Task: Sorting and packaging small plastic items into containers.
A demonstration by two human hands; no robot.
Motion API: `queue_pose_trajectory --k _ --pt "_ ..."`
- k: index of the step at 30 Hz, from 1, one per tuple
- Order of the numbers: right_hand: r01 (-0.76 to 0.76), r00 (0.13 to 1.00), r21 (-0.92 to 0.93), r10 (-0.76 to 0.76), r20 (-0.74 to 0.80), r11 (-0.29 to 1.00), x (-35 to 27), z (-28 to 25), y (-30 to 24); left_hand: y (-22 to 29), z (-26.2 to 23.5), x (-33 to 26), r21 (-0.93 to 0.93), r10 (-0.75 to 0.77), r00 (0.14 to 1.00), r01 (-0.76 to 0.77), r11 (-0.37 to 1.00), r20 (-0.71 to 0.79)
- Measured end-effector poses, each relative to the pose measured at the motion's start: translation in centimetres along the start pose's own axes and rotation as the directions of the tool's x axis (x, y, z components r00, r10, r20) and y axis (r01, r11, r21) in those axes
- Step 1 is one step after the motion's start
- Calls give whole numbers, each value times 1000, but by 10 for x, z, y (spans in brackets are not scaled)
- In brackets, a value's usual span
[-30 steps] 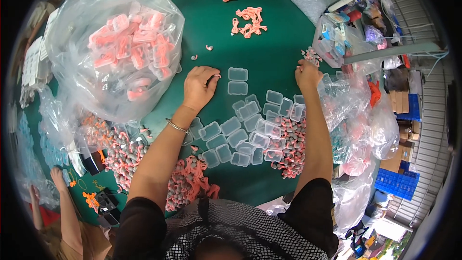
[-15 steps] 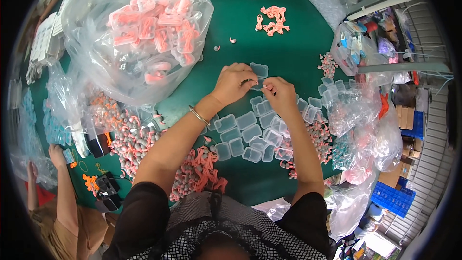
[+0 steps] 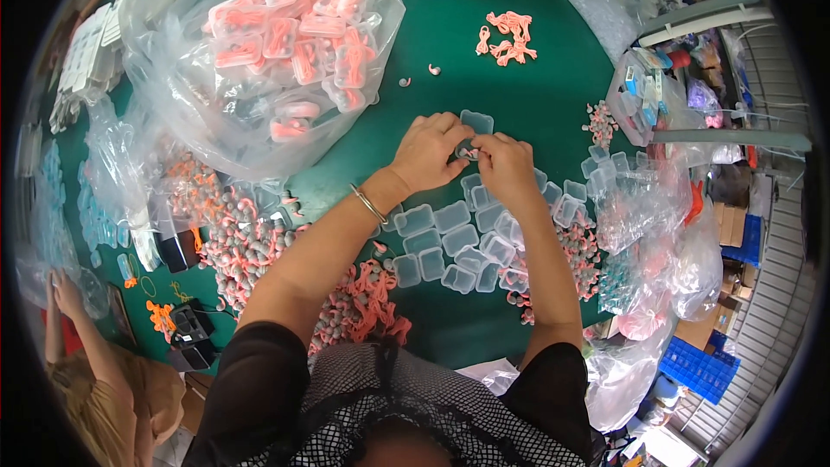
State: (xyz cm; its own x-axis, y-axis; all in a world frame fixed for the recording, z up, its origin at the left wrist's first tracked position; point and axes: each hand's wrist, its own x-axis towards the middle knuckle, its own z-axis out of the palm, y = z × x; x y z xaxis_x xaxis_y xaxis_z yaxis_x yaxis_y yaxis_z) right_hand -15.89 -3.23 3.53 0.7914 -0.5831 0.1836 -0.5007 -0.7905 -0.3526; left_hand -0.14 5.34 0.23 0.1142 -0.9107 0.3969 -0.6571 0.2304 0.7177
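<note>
My left hand (image 3: pixel 430 154), with a bangle at its wrist, curls its fingers and thumb round the near part of a small clear plastic box (image 3: pixel 477 122). The box's lid lies flipped open on the far side. From the right, my right hand (image 3: pixel 508 169) has thumb and forefinger pinched together at the box. A small pink-and-grey hooked piece (image 3: pixel 468 153) shows between the two hands, partly hidden by fingers. Just nearer to me lie several open clear boxes (image 3: pixel 452 216).
Loose pink-and-grey pieces (image 3: pixel 246 246) heap at left, with pink cords (image 3: pixel 372 298) nearer. A big clear bag (image 3: pixel 372 60) of filled boxes stands far left. Looped pink cords (image 3: pixel 512 35) lie far ahead. Plastic bags (image 3: pixel 644 207) crowd the right. A co-worker's hand (image 3: pixel 66 292) is at far left.
My right fingers have moved in against the box, closer to my left hand. My left hand has shifted its grip from a fingertip pinch to round the box. The co-worker's hands have moved together.
</note>
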Motion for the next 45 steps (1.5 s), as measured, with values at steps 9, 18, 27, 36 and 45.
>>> queue_pose_trajectory --k 9,18,27,36,45 --pt "-198 934 4 190 -301 980 106 22 53 1 3 -2 92 -1 999 -4 996 50" --pt "-547 827 -236 475 -301 803 159 34 51 -2 6 -2 51 16 1000 -15 999 -7" --pt "-40 992 447 87 -87 894 18 -14 14 -2 5 -2 70 -5 1000 6 997 -16" --pt "249 966 135 -234 -114 959 8 2 15 -1 7 -3 83 -30 999 31 996 -11" --pt "51 998 115 -48 -29 992 26 3 43 3 4 -2 82 -34 999 35 996 -8"
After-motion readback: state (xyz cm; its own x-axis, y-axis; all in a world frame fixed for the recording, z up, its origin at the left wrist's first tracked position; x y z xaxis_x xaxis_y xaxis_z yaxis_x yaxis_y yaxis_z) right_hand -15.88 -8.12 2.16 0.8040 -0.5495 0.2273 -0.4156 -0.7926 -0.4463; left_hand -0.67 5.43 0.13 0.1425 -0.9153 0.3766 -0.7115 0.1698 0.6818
